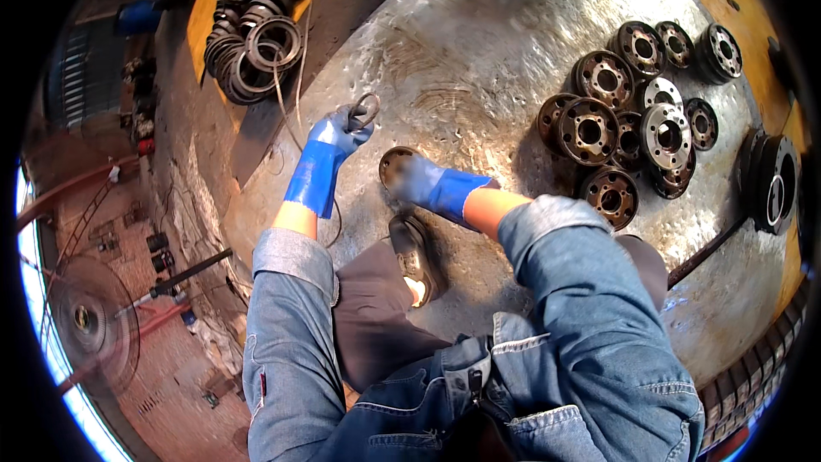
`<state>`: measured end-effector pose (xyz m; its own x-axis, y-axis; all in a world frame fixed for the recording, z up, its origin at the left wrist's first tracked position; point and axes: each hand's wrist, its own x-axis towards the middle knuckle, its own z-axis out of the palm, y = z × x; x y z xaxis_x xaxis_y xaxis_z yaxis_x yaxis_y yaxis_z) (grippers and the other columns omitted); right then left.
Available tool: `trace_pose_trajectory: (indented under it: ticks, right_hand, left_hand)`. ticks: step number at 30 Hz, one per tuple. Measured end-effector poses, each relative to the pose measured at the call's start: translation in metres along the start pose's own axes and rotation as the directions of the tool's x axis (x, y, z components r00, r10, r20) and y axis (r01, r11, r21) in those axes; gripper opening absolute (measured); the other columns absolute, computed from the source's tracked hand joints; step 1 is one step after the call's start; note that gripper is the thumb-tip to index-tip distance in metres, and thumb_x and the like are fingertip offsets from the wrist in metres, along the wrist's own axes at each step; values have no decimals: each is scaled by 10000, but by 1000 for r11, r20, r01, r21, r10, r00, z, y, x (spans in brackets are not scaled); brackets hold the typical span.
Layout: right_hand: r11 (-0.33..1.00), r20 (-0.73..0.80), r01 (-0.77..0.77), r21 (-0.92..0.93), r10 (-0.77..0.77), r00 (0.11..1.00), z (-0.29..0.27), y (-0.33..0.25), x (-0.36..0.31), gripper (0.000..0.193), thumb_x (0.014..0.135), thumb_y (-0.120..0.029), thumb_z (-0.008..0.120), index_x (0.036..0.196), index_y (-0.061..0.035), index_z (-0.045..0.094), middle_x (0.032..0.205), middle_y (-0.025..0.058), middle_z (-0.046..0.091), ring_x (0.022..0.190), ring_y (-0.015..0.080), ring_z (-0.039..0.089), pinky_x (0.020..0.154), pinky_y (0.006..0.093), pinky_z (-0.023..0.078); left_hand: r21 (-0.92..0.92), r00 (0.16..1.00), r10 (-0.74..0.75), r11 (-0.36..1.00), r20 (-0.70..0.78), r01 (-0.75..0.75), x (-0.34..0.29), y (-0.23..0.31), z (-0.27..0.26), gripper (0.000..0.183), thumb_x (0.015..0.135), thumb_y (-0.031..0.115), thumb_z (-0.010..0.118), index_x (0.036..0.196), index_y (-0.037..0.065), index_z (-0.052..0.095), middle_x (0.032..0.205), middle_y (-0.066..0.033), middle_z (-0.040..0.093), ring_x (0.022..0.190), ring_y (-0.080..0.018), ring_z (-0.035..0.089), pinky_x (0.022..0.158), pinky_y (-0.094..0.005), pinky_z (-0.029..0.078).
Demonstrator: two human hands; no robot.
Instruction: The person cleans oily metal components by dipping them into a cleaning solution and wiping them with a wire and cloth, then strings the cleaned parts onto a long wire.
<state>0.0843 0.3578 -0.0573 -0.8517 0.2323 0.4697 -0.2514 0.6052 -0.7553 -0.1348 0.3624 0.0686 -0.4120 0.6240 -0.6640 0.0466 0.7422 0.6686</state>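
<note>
Head view. Left hand [340,130], in a blue rubber glove: fingers grasping a dark, round metal ring [375,103], held up over the left part of a worn grey metal floor plate [466,43]. Right hand [417,180], also blue-gloved, blurred: at the right edge of 1 brown, round metal disc [392,160], seen just right of the left hand. Cannot tell whether it grips the disc. Near side of the disc: 1 black shoe [410,250]. Far left: heap of dark metal rings [267,0]. Right: cluster of round, holed metal discs [590,154], some overlapping, 1 bright silver [652,122].
</note>
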Motion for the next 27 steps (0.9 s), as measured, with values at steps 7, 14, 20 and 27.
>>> trace_pose_trajectory:
  ticks: [7, 14, 20, 27]
  right_hand:
    - [839, 266, -128, -529, 307, 914, 116, 48, -25, 188, 906, -196, 485, 849, -106, 639, 720, 67, 602, 720, 254, 610, 691, 439, 451]
    - [493, 537, 326, -806, 381, 753, 121, 54, -39, 275, 978, -194, 382, 933, -107, 640, 784, 61, 619, 822, 230, 626, 775, 450, 446]
    - [602, 164, -195, -775, 488, 857, 123, 26, -8, 271, 997, -142, 415, 1026, -114, 682, 1005, 107, 673, 947, 257, 644, 752, 436, 499]
    - [696, 425, -433, -572, 704, 569, 5, -6, 17, 399, 905, -309, 613, 1241, -95, 629, 1120, 192, 714, 983, 354, 704, 875, 435, 558]
  left_hand:
    - [805, 953, 269, 530, 139, -267, 36, 1, 50, 659, 802, 314, 775, 1331, 1, 537, 1068, -172, 698, 922, -279, 688, 809, -396, 552]
    - [682, 976, 130, 699, 174, -215, 106, -47, 39, 664, 770, 254, 806, 1306, -6, 512, 1045, -159, 688, 899, -211, 666, 733, -330, 558]
    - [712, 944, 227, 620, 240, -330, 120, -25, 32, 723, 766, 320, 794, 1331, -41, 525, 1198, -192, 681, 1057, -297, 682, 894, -390, 551]
    - [772, 959, 228, 573, 171, -274, 106, -42, 34, 596, 808, 382, 753, 1234, -10, 611, 1040, -196, 721, 926, -284, 696, 833, -381, 550]
